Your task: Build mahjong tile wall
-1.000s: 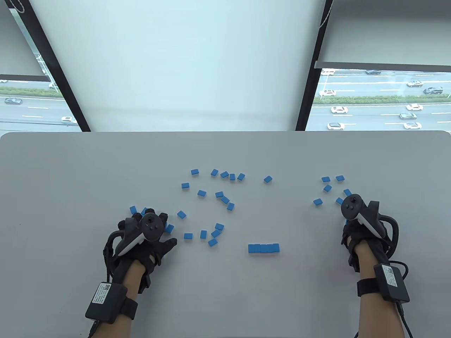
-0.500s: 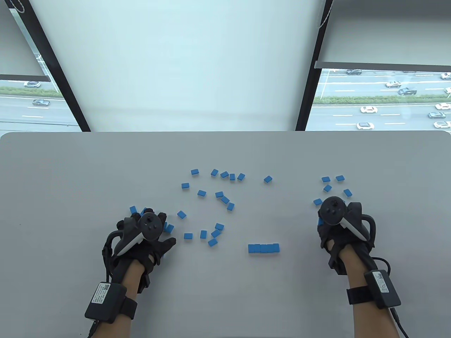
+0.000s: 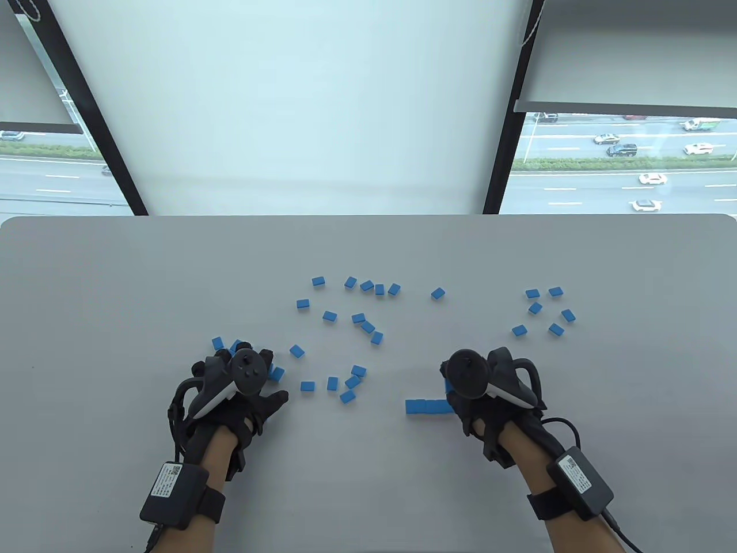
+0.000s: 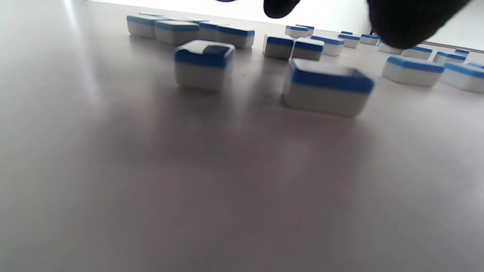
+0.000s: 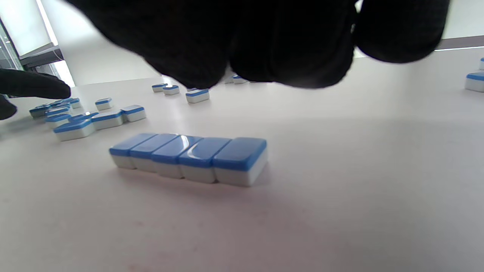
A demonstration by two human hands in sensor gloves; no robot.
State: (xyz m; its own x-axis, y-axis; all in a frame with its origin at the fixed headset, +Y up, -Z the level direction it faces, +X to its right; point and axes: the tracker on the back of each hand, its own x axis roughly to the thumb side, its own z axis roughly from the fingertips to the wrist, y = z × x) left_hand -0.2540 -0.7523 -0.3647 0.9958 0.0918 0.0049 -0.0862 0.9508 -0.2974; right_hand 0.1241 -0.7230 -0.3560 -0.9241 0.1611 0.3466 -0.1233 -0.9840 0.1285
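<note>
Lying near the table's (image 3: 115, 276) center, a row of 5 blue-topped white tiles (image 5: 189, 156) sits touching; right hand (image 3: 489, 397) hovers over its right end, grip unclear; left hand (image 3: 242, 397) rests relaxed among scattered tiles (image 3: 345, 322).

The small blue-topped, white-bodied plastic mahjong tiles (image 5: 191, 156) look hard and glossy, you can see window glare streaking across the blue tops in the right wrist view. Edges are rounded and smooth. The pale grey table top (image 3: 368, 253) is smooth with a satin sheen, soft reflections under the tiles but no mirror shine. The black gloves are a matt knit cloth, fine ribbed weave on the right hand (image 5: 264, 41). Trackers look like smooth black and white plastic.
</note>
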